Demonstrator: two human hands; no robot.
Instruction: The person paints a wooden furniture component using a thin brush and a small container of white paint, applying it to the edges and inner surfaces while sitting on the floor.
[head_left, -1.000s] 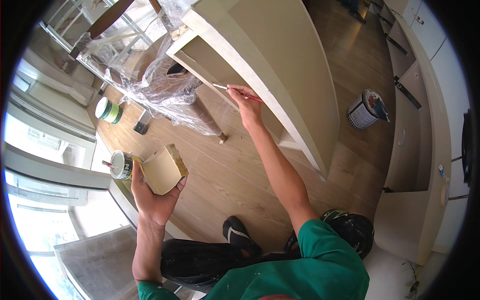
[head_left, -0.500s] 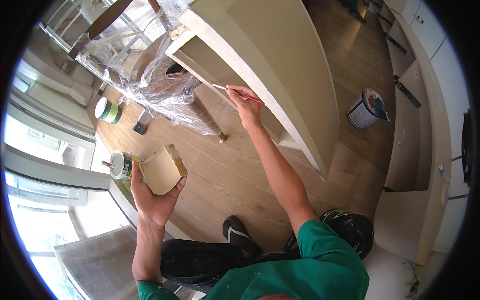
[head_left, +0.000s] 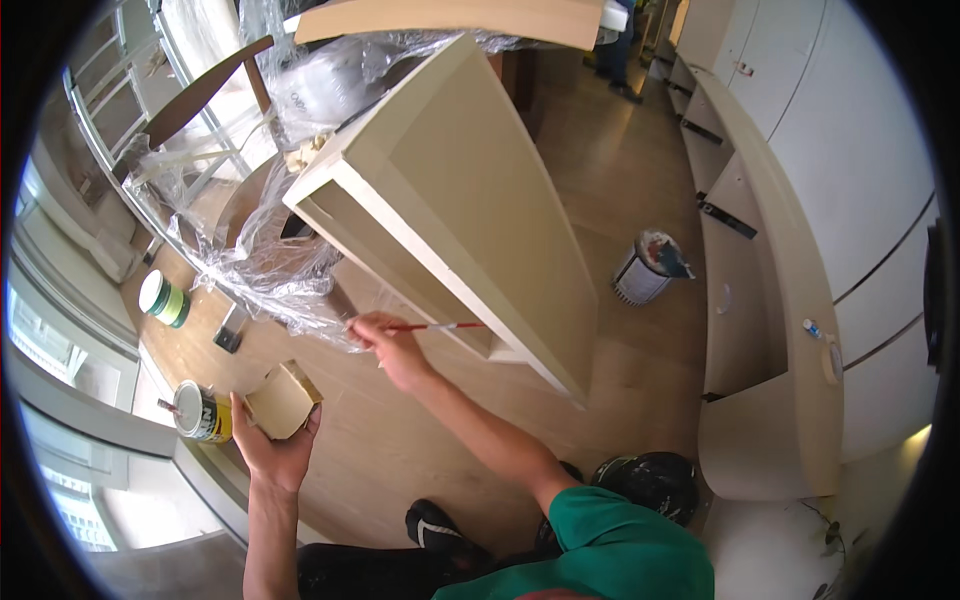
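Note:
My left hand (head_left: 275, 455) grips a small cut-open carton (head_left: 283, 402), beige inside with a ragged rim. Between the fingers of my right hand (head_left: 392, 352) is a thin paintbrush with a red handle (head_left: 440, 326). Its handle points right, toward the cabinet, and the bristle end is mostly hidden by my fingers. The beige cabinet (head_left: 470, 190) stands just beyond that hand, its open front framed by a pale edge. Close to my left hand, an open paint can with a yellow and black label (head_left: 203, 412) has a brush lying across its top.
Clear plastic sheeting (head_left: 280, 290) wraps furniture at the left, near a metal ladder (head_left: 95, 90). A green-banded can (head_left: 165, 300) sits by the window. Right of the cabinet stands a paint-smeared bucket (head_left: 645, 268). Low open shelving (head_left: 750, 310) lines the right side; another person's legs (head_left: 620, 65) show far back.
My right hand has drawn back from the cabinet's front edge with the paintbrush, toward me and left. The view has shifted, showing more of the cabinet's top. The carton stays in my left hand.

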